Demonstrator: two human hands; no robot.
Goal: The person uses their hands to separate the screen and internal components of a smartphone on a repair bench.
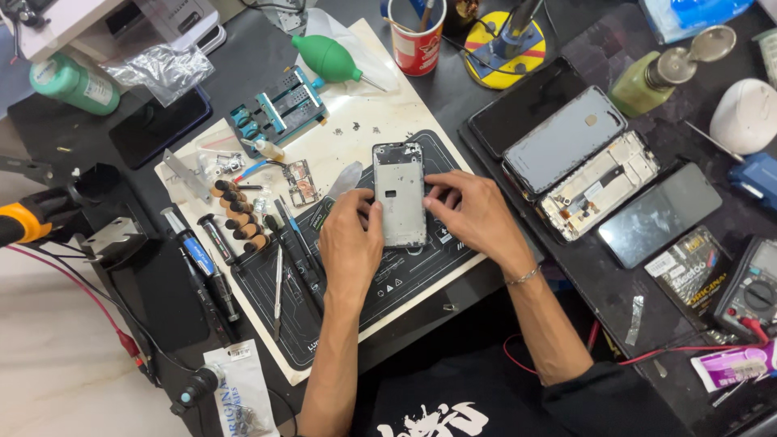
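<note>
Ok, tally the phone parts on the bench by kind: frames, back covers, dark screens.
Bare phone frames: 2, one held by both hands, one opened white one at right
Grey back covers: 1
Dark screens or phones lying flat: 3
Total: 6

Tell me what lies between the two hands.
In the head view, the grey phone frame lies between left hand and right hand; both touch it.

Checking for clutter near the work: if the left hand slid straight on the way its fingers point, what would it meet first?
The left hand points up the mat, its fingers beside the phone frame. Straight ahead, it would likely meet the clear plastic pick first.
</note>
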